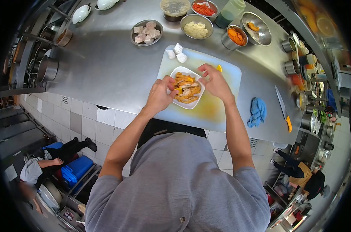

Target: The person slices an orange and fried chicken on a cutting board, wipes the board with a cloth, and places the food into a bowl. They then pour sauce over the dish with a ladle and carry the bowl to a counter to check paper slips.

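A white square bowl of sliced, browned chicken stands on the cutting board. My left hand is at the bowl's left rim, fingers curled in a pinch, the thumb tip against a yellow lemon wedge on the chicken. Another yellow wedge lies among the slices. My right hand hovers by the bowl's right rim, thumb and forefinger apart, holding nothing I can see. Beyond it, a small yellow wedge rests on the board. Several white pieces lie at the board's far left corner.
Along the back stand metal bowls of pale chunks, chopped white food and orange slices. A blue cloth and an orange-handled knife lie to the right. Two other people are at the lower left and right.
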Available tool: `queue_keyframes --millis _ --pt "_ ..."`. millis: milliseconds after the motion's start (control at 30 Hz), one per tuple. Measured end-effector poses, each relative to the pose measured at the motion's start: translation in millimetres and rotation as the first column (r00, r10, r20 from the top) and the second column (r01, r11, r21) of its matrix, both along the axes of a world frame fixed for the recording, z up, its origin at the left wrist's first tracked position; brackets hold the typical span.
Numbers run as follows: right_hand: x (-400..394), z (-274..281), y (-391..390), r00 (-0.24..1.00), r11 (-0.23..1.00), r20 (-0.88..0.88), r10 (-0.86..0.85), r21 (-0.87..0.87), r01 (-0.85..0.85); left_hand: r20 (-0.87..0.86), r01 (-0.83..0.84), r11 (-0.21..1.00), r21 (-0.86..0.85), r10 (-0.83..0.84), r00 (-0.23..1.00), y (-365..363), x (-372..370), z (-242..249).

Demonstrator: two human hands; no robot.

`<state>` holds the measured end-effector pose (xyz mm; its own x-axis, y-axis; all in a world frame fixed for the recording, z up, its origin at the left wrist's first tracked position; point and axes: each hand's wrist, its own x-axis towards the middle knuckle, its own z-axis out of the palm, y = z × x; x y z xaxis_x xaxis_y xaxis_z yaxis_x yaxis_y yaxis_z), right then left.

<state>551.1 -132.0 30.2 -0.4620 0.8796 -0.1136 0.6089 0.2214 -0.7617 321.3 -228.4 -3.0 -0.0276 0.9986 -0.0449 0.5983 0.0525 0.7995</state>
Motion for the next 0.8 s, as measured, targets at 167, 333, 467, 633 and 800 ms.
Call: queue_keyframes --millis 167,333,467,633,800 --pt "55.1 -71.3 45.7 0.915 0.929 0.269 -0.302 0.298 0.219 -0.041 -0.027 0.994 0.105 0.031 0.999 15.4 -0.2 8.6" --pt "66.2 -85.4 60.0 0.898 0.947 0.309 -0.313 0.173 0.270 -0.051 0.080 0.960 0.269 -0.069 0.996 65.5 26.4 19.2" --pt "74.9 -91.8 65.1 0.933 0.957 0.214 -0.290 0.036 0.289 -0.350 0.376 0.924 0.074 -0.329 0.877 121.3 82.0 15.0" --pt "94.7 -81.5 35.9 0.912 0.914 -0.061 -0.406 -0.030 0.405 -0.339 0.390 0.898 -0.203 -0.438 0.832 156.3 141.2 -23.9" --pt "98.0 -38.6 -27.4 0.935 0.943 -0.173 -0.310 0.067 0.326 -0.383 0.339 0.893 -0.295 -0.436 0.814 176.9 159.4 -41.2"
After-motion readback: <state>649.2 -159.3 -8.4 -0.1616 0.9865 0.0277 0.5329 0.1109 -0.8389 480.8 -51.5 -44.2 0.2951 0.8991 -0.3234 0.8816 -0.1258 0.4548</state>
